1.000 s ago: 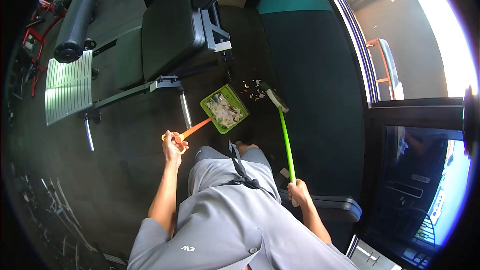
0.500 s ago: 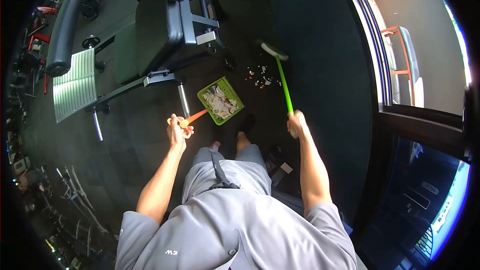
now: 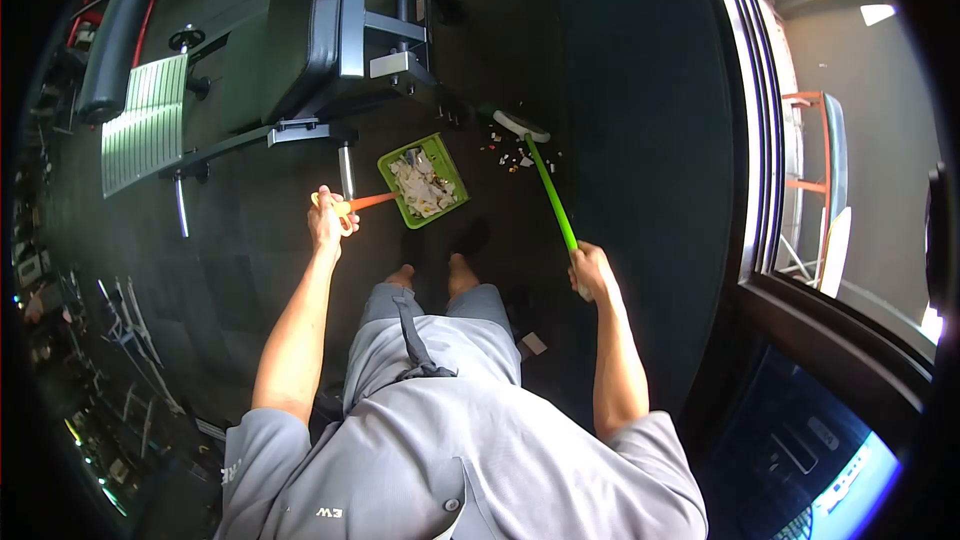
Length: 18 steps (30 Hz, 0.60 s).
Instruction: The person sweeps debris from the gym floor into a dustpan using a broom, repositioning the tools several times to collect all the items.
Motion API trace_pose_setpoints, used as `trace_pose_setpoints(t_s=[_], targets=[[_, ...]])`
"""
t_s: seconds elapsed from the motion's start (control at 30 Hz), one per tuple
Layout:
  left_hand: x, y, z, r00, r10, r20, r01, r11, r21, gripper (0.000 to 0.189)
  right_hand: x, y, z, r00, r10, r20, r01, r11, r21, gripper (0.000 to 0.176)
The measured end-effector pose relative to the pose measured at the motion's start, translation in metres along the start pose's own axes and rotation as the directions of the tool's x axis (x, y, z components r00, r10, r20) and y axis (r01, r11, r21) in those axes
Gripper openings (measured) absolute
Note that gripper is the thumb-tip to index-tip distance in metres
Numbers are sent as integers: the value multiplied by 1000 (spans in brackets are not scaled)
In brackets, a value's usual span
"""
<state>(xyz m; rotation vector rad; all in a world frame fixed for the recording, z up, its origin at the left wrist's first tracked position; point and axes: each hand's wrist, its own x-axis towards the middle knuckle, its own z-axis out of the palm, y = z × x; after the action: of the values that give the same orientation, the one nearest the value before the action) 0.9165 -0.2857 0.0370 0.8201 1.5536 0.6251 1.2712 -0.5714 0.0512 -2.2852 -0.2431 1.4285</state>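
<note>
My left hand [image 3: 328, 223] is closed round the orange handle [image 3: 370, 202] of a green dustpan [image 3: 458, 175], which lies on the dark floor with pale scraps and litter [image 3: 425, 185] in it. In my right hand [image 3: 592, 272] is the bright green stick of a broom [image 3: 552, 190]. The broom's head [image 3: 520, 126], white along its edge, rests at the far side of a scatter of small bits [image 3: 515, 160] on the floor, to the right of the dustpan. The stick passes over some of these bits.
Gym equipment with a dark padded bench [image 3: 300, 50] and metal frame stands beyond the dustpan to the left. A ribbed metal plate [image 3: 145, 125] is farther left. On the right are a window frame [image 3: 765, 140] and a dark panel. A small pale piece [image 3: 533, 344] lies beside my legs.
The broom head has moved left and nearer, onto the far edge of the scattered bits. My left hand still holds the dustpan handle. The whole view has shifted somewhat.
</note>
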Motion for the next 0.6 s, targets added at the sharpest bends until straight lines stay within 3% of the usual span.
trace_pose_setpoints(t_s=[0.07,0.13,0.27,0.3,0.37,0.47,0.6], targets=[[0,0,1,1000,8,5,-8,1000,-8,41,-24,-10,-15,996,49,-73,-46,998,41,20],[0,-2,3,1000,1,-13,-1,1000,9,42,-7,-17,-29,999,-38,-35,37,999,-17,19],[-3,-4,7,999,-7,-46,10,998,67,42,86,-23,-32,988,-142,-67,129,977,-168,23],[-5,-4,7,999,-5,-47,8,997,73,41,105,-25,-25,988,-95,-123,78,987,-139,23],[-10,-6,4,999,-7,-50,11,996,87,41,139,-23,-19,998,-26,-62,12,976,-217,24],[-8,-2,0,999,-8,-42,11,997,71,40,154,-5,-18,1000,23,3,-23,993,-117,25],[-8,1,0,999,-9,-49,10,1000,28,40,69,-38,-62,998,64,22,-64,998,-11,32]])
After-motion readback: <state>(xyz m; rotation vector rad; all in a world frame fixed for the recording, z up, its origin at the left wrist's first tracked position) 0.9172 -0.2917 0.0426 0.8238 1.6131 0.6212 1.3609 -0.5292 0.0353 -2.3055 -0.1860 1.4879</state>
